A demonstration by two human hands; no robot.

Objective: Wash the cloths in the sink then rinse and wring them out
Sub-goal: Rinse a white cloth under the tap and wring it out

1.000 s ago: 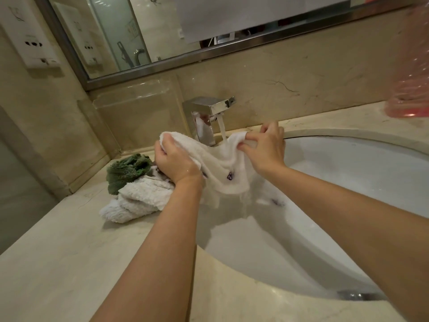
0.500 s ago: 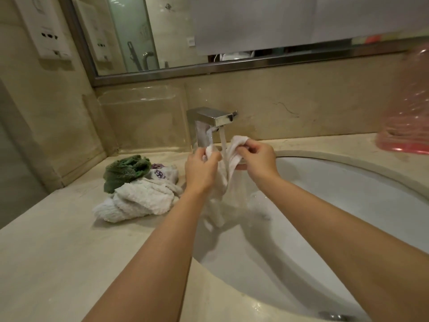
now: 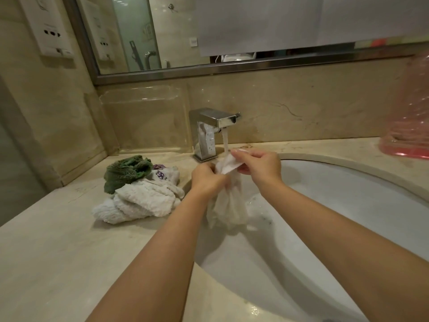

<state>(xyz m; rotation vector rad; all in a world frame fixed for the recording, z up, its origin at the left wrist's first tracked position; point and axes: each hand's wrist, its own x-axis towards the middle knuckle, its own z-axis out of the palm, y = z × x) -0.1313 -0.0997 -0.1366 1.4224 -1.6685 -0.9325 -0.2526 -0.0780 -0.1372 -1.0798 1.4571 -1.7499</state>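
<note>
1. We see two bare arms reach out over a white sink (image 3: 348,205) set in a tan stone table (image 3: 46,252).
2. The left hand (image 3: 206,180) has its grip wrapped tight around a wet white cloth (image 3: 228,210). The fingers are curled round the bunched top part of it.
3. The right hand (image 3: 261,167) pinches the top edge of the same cloth between thumb and fingers. Its grip is closed on the cloth too.
4. The rest of the cloth hangs down from the two hands, over the sink bowl. It looks soaked and limp.
5. A shiny square tap (image 3: 213,133) stands at the back of the sink. A thin stream of water (image 3: 225,142) runs down from it and lands right at the top of the cloth, by the right hand's fingers.
6. On the table, to the left of the sink, we see a little pile of more cloths. A green cloth (image 3: 126,170) sits on top at the back. A fluffy white cloth (image 3: 141,201) lies in front of it. A small white cloth with a purple mark (image 3: 162,175) peeks out between them.
7. The pile is near the left hand but does not touch it.
8. A pink plastic thing (image 3: 408,126) stands on the table at the far right. It is blurry, so we cannot tell what it is.
9. A big mirror (image 3: 232,31) hangs on the wall above the tap.
</note>
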